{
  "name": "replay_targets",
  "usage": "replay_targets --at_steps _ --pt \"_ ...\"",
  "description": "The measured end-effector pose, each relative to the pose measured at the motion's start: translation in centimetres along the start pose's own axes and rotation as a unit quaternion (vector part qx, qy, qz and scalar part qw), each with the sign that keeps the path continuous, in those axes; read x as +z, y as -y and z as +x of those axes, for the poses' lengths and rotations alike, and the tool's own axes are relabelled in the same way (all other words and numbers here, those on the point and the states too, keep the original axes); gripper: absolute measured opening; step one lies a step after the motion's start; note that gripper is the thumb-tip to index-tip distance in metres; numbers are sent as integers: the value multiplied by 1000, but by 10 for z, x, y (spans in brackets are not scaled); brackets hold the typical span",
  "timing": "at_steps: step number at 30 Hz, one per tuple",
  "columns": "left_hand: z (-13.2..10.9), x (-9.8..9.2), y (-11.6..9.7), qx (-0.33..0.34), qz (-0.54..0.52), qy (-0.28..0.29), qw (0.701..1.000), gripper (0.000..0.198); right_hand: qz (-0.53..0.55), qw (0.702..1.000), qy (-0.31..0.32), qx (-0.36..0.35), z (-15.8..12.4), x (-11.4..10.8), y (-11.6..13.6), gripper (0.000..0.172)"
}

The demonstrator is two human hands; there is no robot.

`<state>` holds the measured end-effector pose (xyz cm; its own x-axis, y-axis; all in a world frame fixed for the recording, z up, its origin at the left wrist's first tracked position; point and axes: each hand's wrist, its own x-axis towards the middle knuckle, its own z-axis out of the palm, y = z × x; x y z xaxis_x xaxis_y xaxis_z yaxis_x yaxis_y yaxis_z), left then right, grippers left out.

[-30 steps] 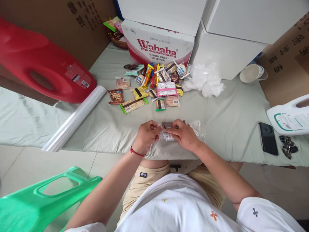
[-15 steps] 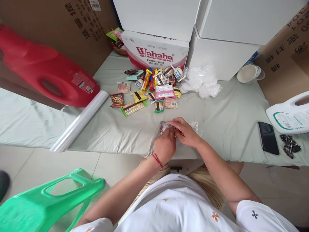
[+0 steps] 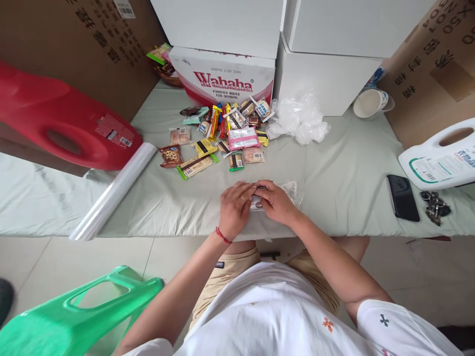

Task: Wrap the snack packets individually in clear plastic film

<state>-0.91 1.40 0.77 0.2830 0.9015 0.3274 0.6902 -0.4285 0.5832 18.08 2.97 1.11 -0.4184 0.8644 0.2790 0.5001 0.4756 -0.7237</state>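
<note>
Close to the table's front edge, a small snack packet (image 3: 257,203) lies between my two hands, partly hidden by the fingers. My left hand (image 3: 235,205) holds its left side, fingers together and bent over its top. From the other side my right hand (image 3: 275,201) grips the packet, thumb and fingers curled at its upper edge. A clear plastic bag (image 3: 296,193) spreads out from under my right hand; whether the packet is inside it, I cannot tell. Just beyond the hands is a pile of wrapped snacks (image 3: 243,139).
Crumpled clear bags (image 3: 300,118) lie right of the pile, before white boxes (image 3: 322,81). A film roll (image 3: 113,193) and red jug (image 3: 70,123) stand left. At right are a phone (image 3: 403,198), keys (image 3: 435,207), white jug (image 3: 441,160) and paper cup (image 3: 370,103).
My left hand has shifted left and its fingers now lie over the packet's top, uncovering more of the packet. My right hand stays at the packet. The whole view has shifted slightly.
</note>
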Motion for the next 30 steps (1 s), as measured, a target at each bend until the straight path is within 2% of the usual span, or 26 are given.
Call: replay_targets --at_steps 2,4,6,8,9,11,13,14,15,17,19,21,24,27,30 --pt "6 9 5 21 15 60 998 46 34 999 -26 18 -1 -12 3 33" --pt "6 15 5 28 46 89 995 49 40 994 -91 51 -5 -30 3 29" --pt "3 18 2 38 74 107 991 53 -5 981 -170 93 -10 -51 -4 30" --pt "0 18 -1 46 90 115 988 57 -58 969 -191 145 -16 -70 -15 38" --pt "-1 18 -2 47 96 116 988 57 -69 968 -165 176 -19 -77 -22 46" --pt "-1 18 -3 48 103 114 987 55 -50 966 -63 245 -25 -87 -34 60" --pt "-1 18 -2 50 109 112 986 54 18 951 24 307 -31 -94 -43 55" --pt "-1 19 -1 50 111 112 986 54 58 942 38 327 -33 -97 -45 50" --pt "0 20 -1 50 113 111 986 54 97 935 29 340 -35 -100 -46 45" --pt "0 21 0 46 115 109 986 55 164 921 -35 352 -37 -104 -46 43" --pt "-1 21 0 42 115 108 987 55 212 903 -102 359 -38 -104 -43 46" --pt "-1 21 -1 42 115 108 986 54 232 886 -135 379 -38 -98 -39 52" --pt "-1 21 -1 44 118 109 986 54 189 891 -117 395 -39 -87 -34 58" --pt "0 21 -1 41 117 108 986 54 172 903 -93 383 -43 -83 -35 53" --pt "0 20 -1 34 111 108 987 54 222 878 -153 396 -48 -88 -38 52"
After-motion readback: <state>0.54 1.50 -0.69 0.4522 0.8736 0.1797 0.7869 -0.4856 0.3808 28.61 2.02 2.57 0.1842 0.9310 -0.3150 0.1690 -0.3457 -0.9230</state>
